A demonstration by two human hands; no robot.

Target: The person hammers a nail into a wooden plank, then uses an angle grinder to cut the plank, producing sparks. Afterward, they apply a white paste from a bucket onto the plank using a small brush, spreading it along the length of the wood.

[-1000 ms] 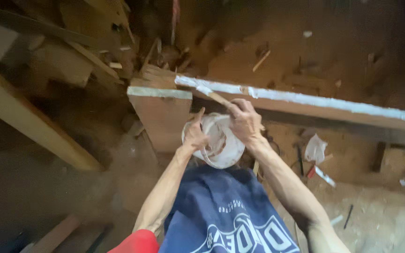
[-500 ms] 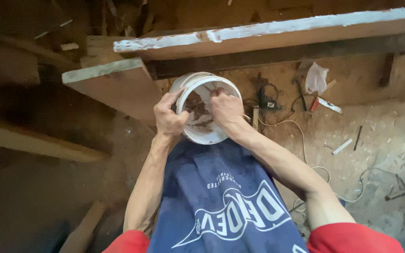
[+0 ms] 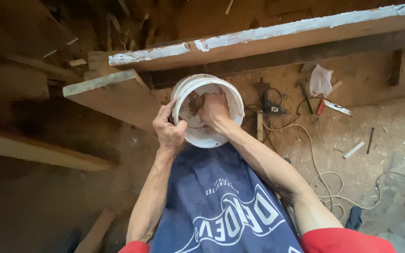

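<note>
Bucket (image 3: 221, 138): it is small, round and white, with brown smears on its inside wall. It is held up in front of the person's chest, just under the long wooden board (image 3: 277, 40) that has a white painted edge.

The left hand (image 3: 168, 127) is on the left side of the bucket. Its fingers are curled tight around the rim, with the thumb pointing up along the edge. The right hand (image 3: 213, 110) is down inside the bucket, near the far wall. It is closed like a fist, but I cannot tell if it holds something.

A second, shorter board (image 3: 113, 93) sits just to the left of the bucket. To the right of the bucket, on the dusty floor, lie a white cord (image 3: 322, 175), some small tools (image 3: 268, 100) and a crumpled white bag (image 3: 320, 80).
</note>
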